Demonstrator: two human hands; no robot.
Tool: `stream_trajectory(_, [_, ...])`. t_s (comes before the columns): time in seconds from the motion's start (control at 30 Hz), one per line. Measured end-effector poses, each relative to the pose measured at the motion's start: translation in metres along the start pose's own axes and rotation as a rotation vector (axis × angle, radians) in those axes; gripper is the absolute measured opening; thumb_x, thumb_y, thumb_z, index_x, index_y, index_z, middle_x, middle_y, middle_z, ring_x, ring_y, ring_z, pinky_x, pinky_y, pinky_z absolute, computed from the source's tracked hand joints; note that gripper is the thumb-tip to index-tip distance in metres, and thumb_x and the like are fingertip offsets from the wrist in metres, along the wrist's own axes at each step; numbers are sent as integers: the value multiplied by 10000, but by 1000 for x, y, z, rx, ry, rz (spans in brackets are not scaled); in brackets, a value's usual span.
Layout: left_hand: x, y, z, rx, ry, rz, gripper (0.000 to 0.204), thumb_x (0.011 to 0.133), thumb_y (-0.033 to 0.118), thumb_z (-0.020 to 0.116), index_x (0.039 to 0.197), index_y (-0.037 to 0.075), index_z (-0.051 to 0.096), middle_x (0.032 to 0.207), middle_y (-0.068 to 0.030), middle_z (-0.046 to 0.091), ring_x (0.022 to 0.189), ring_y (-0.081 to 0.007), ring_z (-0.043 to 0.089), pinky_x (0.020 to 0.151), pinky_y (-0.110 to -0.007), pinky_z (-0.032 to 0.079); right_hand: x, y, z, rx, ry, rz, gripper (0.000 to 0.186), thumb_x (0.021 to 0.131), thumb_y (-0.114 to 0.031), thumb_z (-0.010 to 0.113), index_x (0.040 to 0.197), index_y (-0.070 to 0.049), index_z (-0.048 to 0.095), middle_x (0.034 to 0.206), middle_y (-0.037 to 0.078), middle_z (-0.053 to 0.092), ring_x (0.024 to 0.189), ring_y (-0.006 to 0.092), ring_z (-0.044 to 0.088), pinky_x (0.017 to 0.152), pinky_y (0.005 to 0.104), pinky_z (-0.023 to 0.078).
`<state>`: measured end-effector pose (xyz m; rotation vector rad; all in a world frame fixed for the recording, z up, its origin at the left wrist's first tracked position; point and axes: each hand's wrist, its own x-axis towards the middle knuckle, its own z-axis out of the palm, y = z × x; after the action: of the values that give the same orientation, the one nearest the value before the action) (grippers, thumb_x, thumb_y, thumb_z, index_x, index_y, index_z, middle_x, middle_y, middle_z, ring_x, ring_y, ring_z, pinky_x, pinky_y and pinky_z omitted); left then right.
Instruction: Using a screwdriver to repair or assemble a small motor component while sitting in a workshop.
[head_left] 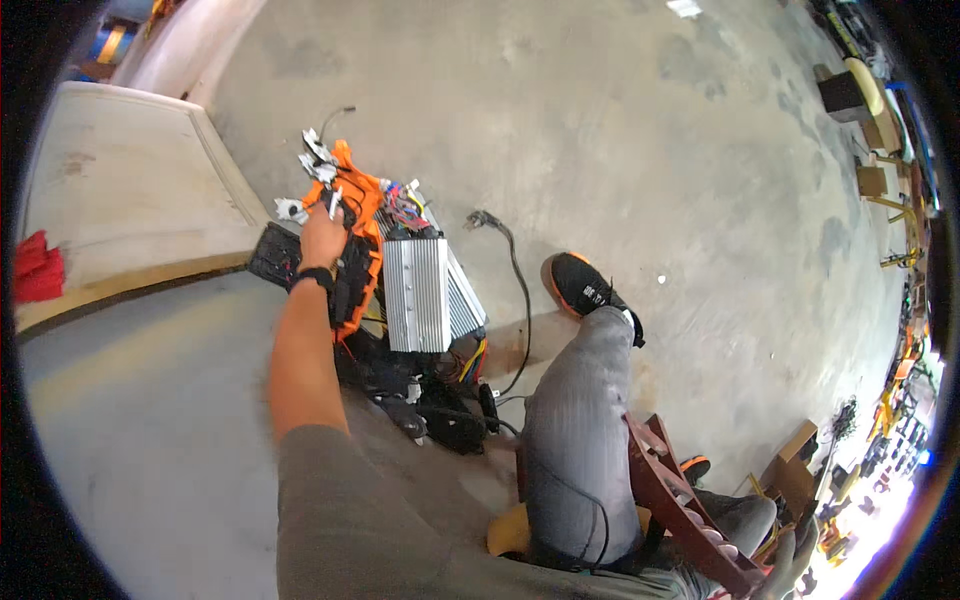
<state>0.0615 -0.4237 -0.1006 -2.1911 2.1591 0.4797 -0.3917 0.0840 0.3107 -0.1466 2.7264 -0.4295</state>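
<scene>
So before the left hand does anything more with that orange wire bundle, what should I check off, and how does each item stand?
1. Left hand grips the orange wire bundle: ok.
2. White connectors free of the hand: ok, they fan out above it.
3. Silver finned box lies beside the bundle: ok.
4. Black cables untangled: not ok.
5. Right hand in view: not ok.
6. Shoe off the loose cable: ok.

finned box (415, 292) right of wire bundle (352, 215)

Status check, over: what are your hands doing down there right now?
Left hand gripping orange wire harness. Right hand out of view. Ribbed silver controller box alongside, loose black cables tangled below.
</scene>
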Motion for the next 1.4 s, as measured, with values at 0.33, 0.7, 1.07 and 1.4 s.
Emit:
stream_trajectory(0.33, [-94,-23,-137,-83,448,-140,283,814,142,555,1026,-41,515,1026,-270,578,983,-442,548,844,-494,434,-4,68,-14,350,124,-376,452,849,-67,538,1293,-15,472,940,3,516,726,66,455,619,199,389])
stream_trajectory(0.7, [-184,168,-280,-1610,-277,136,356,772,380,758,918,126,556,714,-15,536,649,-155,585,540,-339,505,-29,59,-42,577,-66,-481,445,789,-41,586,1225,-1,506,888,68,565,767,121,528,704,256,457])
stream_trajectory(1.07, [-358,437,-249,-1928,-960,269,573,859,565,547,897,-6,567,754,-106,578,677,-276,584,714,-429,497,1,59,-87,818,-422,-699,366,830,-224,609,1072,44,548,747,35,553,633,98,540,582,256,460])
stream_trajectory(1.4, [-456,540,-241,-1717,-1158,662,279,866,265,665,1050,69,588,962,-116,664,896,-263,649,792,-422,532,98,50,-87,1387,-349,-553,303,911,-287,544,1040,-13,561,771,35,571,577,91,506,545,242,460])
